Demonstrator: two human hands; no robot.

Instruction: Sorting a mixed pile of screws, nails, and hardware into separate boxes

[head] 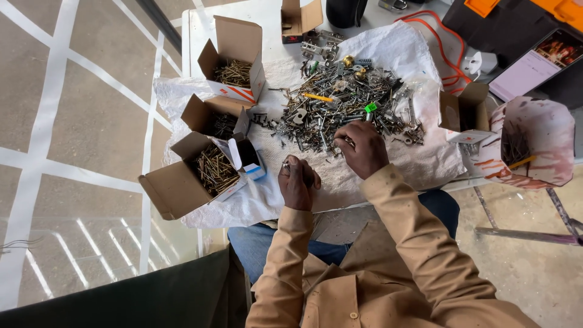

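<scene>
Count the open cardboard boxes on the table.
5: the box at upper left, two boxes lower left, one at the top edge, one at right. Others may be hidden off frame.

Both hands forward, fingers curled, arms bent in tan sleeves

The left hand (pixel 297 182) sits nearer the body, its back turned up to the camera, fingers folded into a loose fist with the fingertips pinched together at the top; whether they grip anything is too small to tell. The right hand (pixel 361 147) reaches further out and slightly higher, knuckles up, fingers bent downward and gathered at the tips. The two hands lie near each other but apart. Both forearms run back toward the torso, the left almost straight up the picture, the right slanting in from the lower right, elbows bent, sleeves reaching the wrists.
</scene>
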